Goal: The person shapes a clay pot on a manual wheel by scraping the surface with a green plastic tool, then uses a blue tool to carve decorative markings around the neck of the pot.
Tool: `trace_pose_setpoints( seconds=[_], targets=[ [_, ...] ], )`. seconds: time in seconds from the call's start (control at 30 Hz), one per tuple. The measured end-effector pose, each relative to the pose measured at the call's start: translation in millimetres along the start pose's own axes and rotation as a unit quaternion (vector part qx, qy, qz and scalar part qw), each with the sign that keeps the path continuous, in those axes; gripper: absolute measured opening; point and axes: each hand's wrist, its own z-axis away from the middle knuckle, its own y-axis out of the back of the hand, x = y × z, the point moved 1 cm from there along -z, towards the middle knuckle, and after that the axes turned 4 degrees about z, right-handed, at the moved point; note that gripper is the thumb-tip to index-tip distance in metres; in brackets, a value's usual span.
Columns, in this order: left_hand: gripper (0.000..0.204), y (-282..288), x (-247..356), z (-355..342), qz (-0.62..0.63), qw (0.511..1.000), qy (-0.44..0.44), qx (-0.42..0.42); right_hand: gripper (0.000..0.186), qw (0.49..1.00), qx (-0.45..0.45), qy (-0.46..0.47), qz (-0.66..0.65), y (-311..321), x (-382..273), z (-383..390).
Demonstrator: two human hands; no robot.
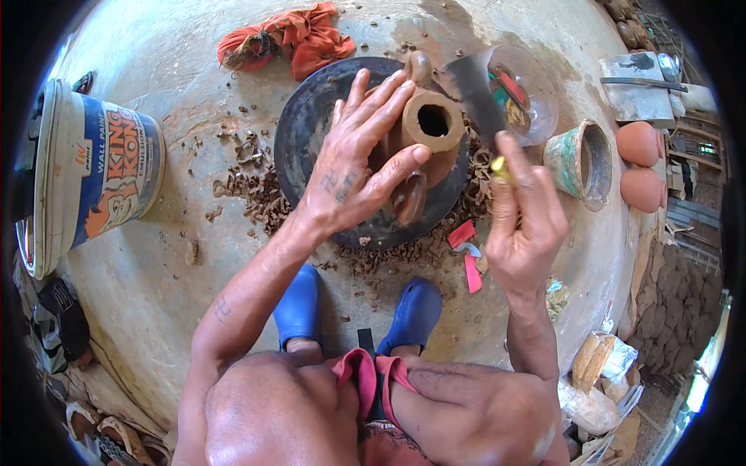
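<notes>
A brown clay pot (pixel 440 159) with a round neck and small looped handles sits on a dark round turntable (pixel 303 124). My left hand (pixel 363 144) lies flat against the pot's left side, fingers stretched out and the thumb near the neck. In my closed right hand (pixel 528 221) is a knife (pixel 475 93) with a broad dark blade and a yellowish handle end. Its blade points up and away, just right of the pot's neck, and looks slightly blurred. Whether it touches the pot, I cannot tell.
Clay shavings (pixel 260 182) ring the turntable. To the right stand a clear tub (pixel 540 85) with coloured pieces, a greenish pot (pixel 566 163) and two reddish pots (pixel 641 167). A paint bucket (pixel 116 163) is on the left; an orange cloth (pixel 307 39) lies behind.
</notes>
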Motion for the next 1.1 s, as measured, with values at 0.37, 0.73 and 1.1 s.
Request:
trace_pose_setpoints(
  seconds=[0.37, 0.73, 1.1],
  targets=[
    [0.099, 18, -12, -15, 0.044, 0.993, -0.054, -0.098, 0.049, 0.999, -0.044, 0.022, 0.02, 4, 3, -9],
    [0.116, 21, 3, -12, 0.028, 0.993, -0.009, -0.115, 0.053, 0.996, -0.085, 0.012, 0.021, 1, 1, -13],
    [0.131, 21, 22, 5, -0.04, 0.991, 0.047, -0.118, 0.049, 0.996, -0.078, 0.005, 0.047, 3, -14, -5]
  ],
)
